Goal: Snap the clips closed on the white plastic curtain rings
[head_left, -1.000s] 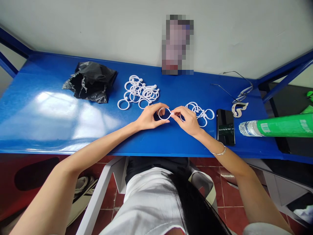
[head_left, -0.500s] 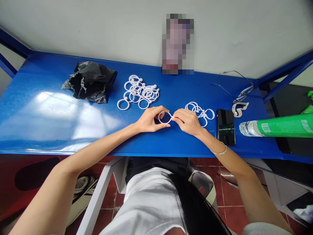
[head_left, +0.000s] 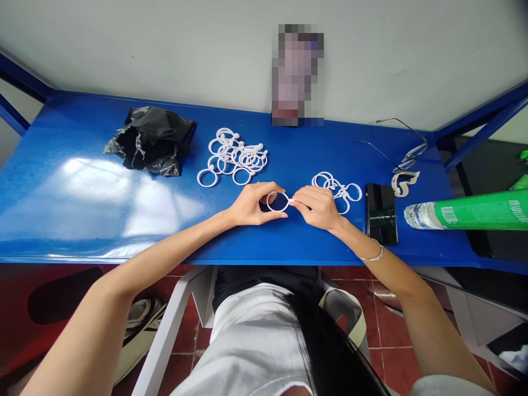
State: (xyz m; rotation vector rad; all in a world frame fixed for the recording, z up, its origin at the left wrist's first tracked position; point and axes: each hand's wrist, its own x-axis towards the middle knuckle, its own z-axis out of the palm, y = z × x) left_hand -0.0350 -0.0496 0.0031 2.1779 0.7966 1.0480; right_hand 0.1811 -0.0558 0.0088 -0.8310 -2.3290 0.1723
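Note:
Between my hands, over the front part of the blue table (head_left: 231,242), is a white plastic ring (head_left: 277,211) with a small knob on its right side. The thumb and fingers of my left hand (head_left: 252,203) curve round the ring's left part, gripping it. My right hand (head_left: 318,207) pinches the ring at its knob, so the fingertips partly hide that end. A heap of similar white rings (head_left: 247,157) lies beyond my left hand. Several more white rings (head_left: 341,192) lie just beyond my right hand, which covers part of them.
A crumpled black plastic bag (head_left: 160,137) sits at the back left. To the right are a dark phone (head_left: 381,214), a white strap-like item (head_left: 401,186), eyeglasses (head_left: 408,159) and a bottle with a green label (head_left: 478,212). A blurred upright object (head_left: 295,77) stands against the wall.
Both hands keep their hold on the ring, with barely any movement. The view has shifted very slightly.

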